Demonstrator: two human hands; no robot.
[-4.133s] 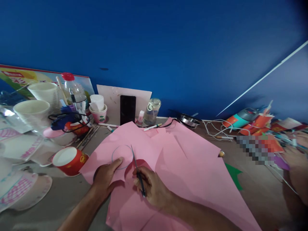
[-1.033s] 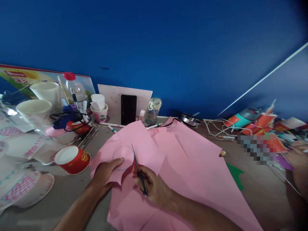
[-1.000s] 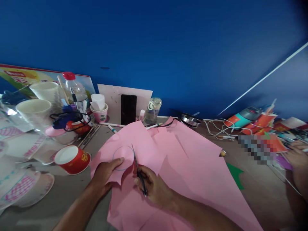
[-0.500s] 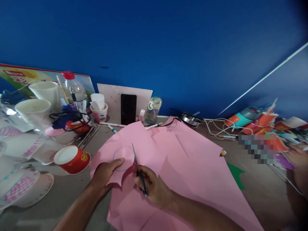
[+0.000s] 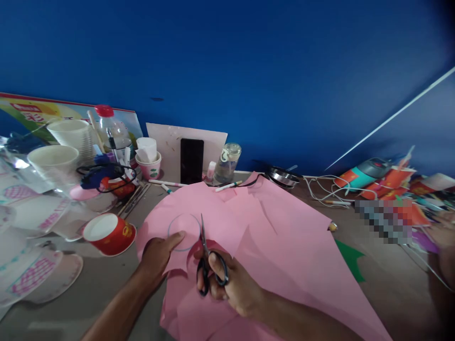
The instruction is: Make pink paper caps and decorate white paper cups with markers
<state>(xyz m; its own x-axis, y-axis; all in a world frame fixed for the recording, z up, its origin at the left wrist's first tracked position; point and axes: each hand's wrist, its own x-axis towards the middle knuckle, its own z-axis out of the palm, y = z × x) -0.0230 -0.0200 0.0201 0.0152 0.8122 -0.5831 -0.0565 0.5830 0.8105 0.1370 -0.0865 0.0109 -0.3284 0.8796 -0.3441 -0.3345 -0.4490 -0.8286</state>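
A large pink paper sheet (image 5: 277, 246) lies across the table. A circle (image 5: 184, 231) is drawn on its near left part. My left hand (image 5: 158, 258) pinches the paper at the circle's lower edge, thumb on top. My right hand (image 5: 232, 284) grips black-handled scissors (image 5: 208, 263), fingers through the loops. The blades point away from me and sit at the circle's right side.
A red paper cup (image 5: 108, 234) lies on its side left of the paper. Paper cups, a bottle (image 5: 112, 132), pens and a black phone (image 5: 192, 160) crowd the back left. Cables, red flags and another person's hand (image 5: 444, 237) are at the right.
My right hand turned so the scissor handles now face up and show both loops. The blades shifted slightly right along the circle. The left hand kept its hold.
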